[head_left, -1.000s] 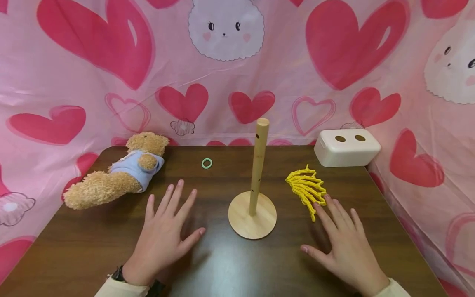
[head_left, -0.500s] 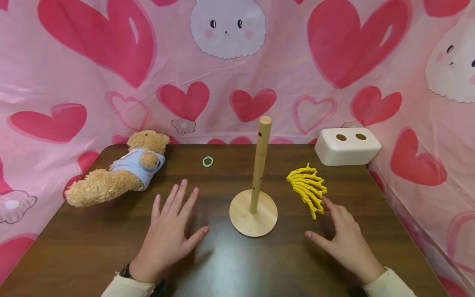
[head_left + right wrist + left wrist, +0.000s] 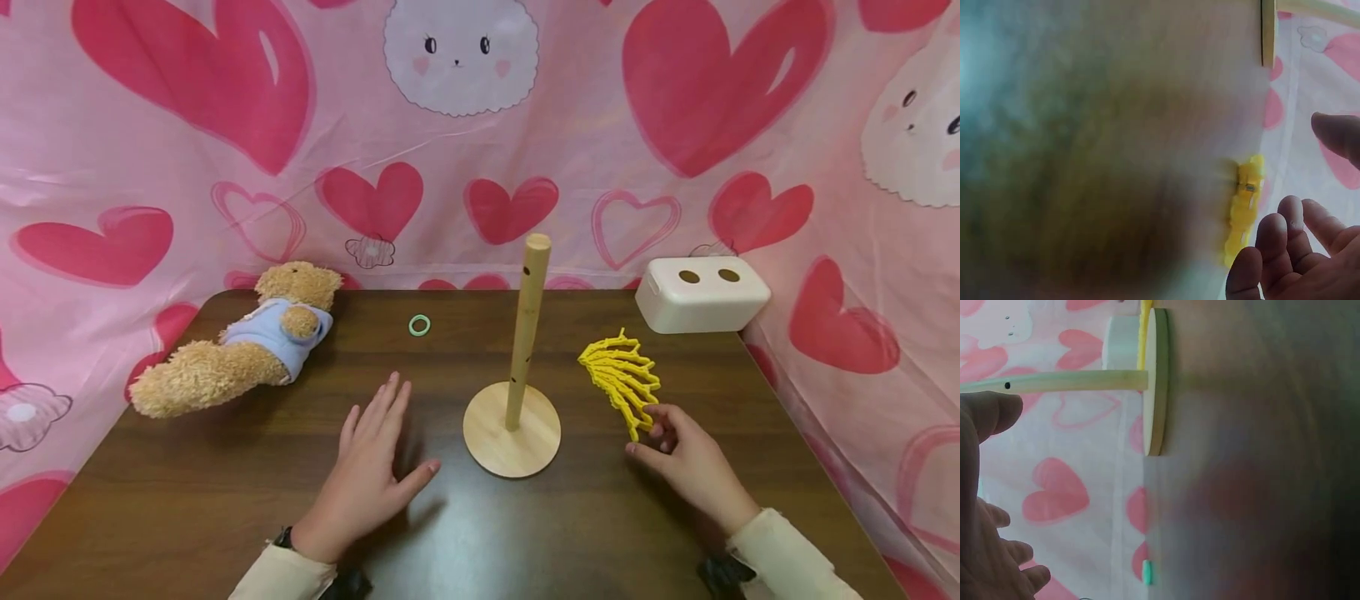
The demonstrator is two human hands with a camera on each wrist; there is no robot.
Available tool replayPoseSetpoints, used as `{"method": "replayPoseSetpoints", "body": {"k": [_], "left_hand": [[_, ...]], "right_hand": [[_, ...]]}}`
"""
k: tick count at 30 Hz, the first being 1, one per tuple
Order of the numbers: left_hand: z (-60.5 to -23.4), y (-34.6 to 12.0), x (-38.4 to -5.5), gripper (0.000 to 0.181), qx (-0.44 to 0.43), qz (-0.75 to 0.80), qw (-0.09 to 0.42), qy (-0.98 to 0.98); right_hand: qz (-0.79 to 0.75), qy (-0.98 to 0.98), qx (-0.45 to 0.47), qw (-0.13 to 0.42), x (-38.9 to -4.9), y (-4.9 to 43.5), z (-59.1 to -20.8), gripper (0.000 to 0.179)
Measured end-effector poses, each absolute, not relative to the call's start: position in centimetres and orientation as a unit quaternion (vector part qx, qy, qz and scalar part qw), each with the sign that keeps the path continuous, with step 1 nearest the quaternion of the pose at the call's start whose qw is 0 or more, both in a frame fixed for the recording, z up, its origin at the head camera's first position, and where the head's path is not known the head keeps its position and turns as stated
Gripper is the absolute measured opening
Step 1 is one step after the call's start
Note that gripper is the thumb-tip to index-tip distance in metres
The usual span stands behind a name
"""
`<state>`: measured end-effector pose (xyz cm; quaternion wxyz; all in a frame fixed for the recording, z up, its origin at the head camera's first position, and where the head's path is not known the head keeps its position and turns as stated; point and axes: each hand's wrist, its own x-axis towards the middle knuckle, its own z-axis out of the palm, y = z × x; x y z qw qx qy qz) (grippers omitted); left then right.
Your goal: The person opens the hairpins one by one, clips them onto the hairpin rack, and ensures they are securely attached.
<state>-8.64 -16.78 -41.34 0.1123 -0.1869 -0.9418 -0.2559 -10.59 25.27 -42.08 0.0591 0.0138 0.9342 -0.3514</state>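
My right hand [image 3: 690, 458] hovers at the near right end of a yellow fan of knobbly, branch-like strips [image 3: 621, 377]. Its fingers are loosely bent over the tips, and in the right wrist view the thumb is well apart from them, with nothing held between. My left hand [image 3: 367, 471] is held over the table, palm down and fingers straight, left of a wooden stand. That stand has an upright dowel [image 3: 525, 342] with dark holes along it, set in a round base [image 3: 491, 442]. It also appears in the left wrist view, base [image 3: 1155, 419] and all.
A teddy bear [image 3: 262, 342] in a light blue top lies at the left. Behind the left hand sits a small green ring [image 3: 411, 327]. A white box [image 3: 690, 312] with two round holes stands at the back right of the dark table [image 3: 465, 542]. Pink heart-patterned cloth hangs around.
My right hand has drawn its spread fingers together and bent them beside the yellow branches. The left hand has shifted slightly right and turned a little. The stand and other objects stay put.
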Motion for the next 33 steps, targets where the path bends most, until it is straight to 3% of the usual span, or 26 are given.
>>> {"method": "replayPoseSetpoints", "body": {"k": [7, 18, 33], "left_hand": [[-42.6, -15.6, -9.4, 0.103, -0.184, -0.298, 0.101, -0.931], [-44.1, -13.3, -10.8, 0.1, -0.17, -0.362, 0.034, -0.916], [-45.4, -10.7, -12.4, 0.111, -0.167, -0.343, -0.043, -0.923]], "right_hand": [[-0.35, 0.933, 0.01, 0.082, -11.6, 25.7, -42.3, 0.064], [-0.319, 0.939, 0.015, 0.126, -12.7, 26.0, -42.4, 0.061], [-0.336, 0.933, -0.027, 0.126, -12.4, 24.7, -42.7, 0.039]]}}
